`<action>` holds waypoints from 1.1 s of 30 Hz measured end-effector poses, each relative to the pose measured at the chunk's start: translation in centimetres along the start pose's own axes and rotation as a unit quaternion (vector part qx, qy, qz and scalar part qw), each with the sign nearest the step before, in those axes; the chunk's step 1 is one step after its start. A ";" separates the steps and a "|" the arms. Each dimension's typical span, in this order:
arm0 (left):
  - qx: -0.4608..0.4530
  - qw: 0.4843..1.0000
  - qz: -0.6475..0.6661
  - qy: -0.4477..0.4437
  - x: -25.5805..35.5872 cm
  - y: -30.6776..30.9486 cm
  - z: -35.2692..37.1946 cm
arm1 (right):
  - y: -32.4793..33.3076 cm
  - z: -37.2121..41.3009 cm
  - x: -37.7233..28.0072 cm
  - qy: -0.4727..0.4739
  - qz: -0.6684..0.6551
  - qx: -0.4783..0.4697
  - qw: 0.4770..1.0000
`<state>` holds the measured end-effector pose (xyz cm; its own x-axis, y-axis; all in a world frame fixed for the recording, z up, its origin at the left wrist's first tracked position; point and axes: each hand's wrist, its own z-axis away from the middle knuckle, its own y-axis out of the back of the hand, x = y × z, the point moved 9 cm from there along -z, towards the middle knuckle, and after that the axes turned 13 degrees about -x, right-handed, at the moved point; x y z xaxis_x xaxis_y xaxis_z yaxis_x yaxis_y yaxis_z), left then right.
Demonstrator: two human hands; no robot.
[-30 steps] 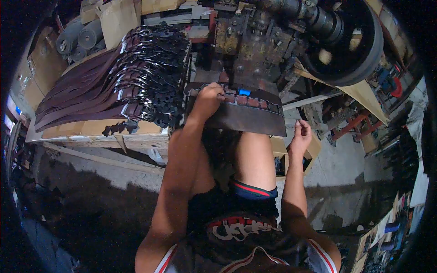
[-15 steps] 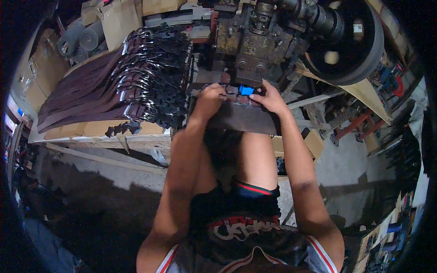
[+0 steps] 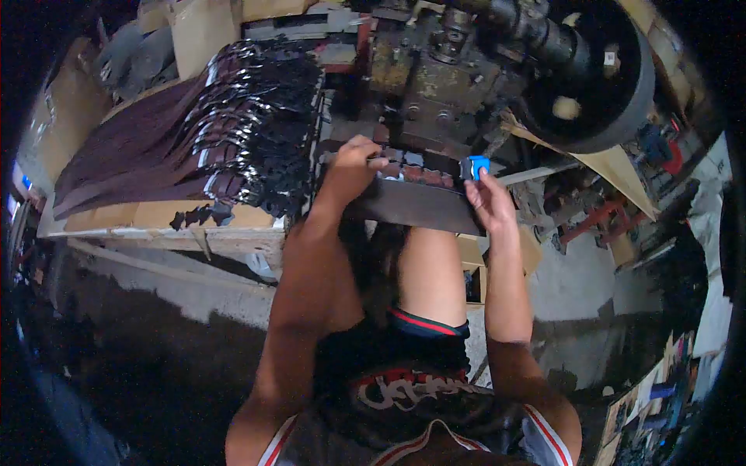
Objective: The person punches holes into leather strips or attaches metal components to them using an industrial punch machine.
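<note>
My right hand (image 3: 493, 203) is raised at the right end of the machine's front ledge. Its thumb and fingers pinch a small blue block (image 3: 479, 167) with a dark part on its left side. My left hand (image 3: 356, 161) is at the left of the ledge, fingers curled in and closed; what they hold, if anything, is hidden. Between the hands lies a row of reddish-brown pieces (image 3: 423, 175) with uneven edges. In front of that row, a dark flat plate (image 3: 412, 203) spans the space above my thighs.
A greasy machine (image 3: 443, 85) stands right ahead, with a large dark wheel (image 3: 598, 85) at its right. To the left, a table (image 3: 155, 233) bears a big pile of long dark-brown strips (image 3: 140, 147) with shiny bands and ragged black ends. Cardboard (image 3: 203, 35) stands behind.
My right hand has drawn back from the machine, moving right with the blue block, which was on the ledge under the machine head. My left hand stays about where it was.
</note>
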<state>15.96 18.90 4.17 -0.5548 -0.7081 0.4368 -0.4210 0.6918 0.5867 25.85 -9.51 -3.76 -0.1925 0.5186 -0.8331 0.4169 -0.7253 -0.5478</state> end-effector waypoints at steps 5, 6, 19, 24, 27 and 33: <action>-0.032 0.984 0.173 -0.023 8.7 -0.3 -1.3 | -6.4 4.8 3.3 -0.028 -0.242 -0.126 0.962; -0.039 0.988 0.121 -0.087 11.8 -0.4 -1.1 | -8.0 5.6 3.3 -0.022 -0.253 -0.138 0.957; 0.001 0.979 0.175 -0.108 14.4 -4.3 0.3 | -9.7 8.3 3.5 -0.004 -0.292 -0.180 0.939; -0.035 0.981 0.179 -0.068 13.5 -5.5 0.4 | -6.2 9.0 4.5 0.000 -0.256 -0.133 0.958; -0.067 0.980 0.186 -0.018 12.4 -6.7 0.6 | -4.2 9.9 4.0 0.013 -0.241 -0.092 0.966; -0.185 0.925 0.325 0.062 9.4 -15.1 2.2 | 3.0 14.6 1.6 0.077 -0.186 0.018 0.979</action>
<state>15.55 2.08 -2.10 -0.5079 -0.1868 0.8409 0.2596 0.8976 0.3562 13.80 -17.46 -7.90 -0.1886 0.8102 -0.5550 0.3102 -0.4870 -0.8164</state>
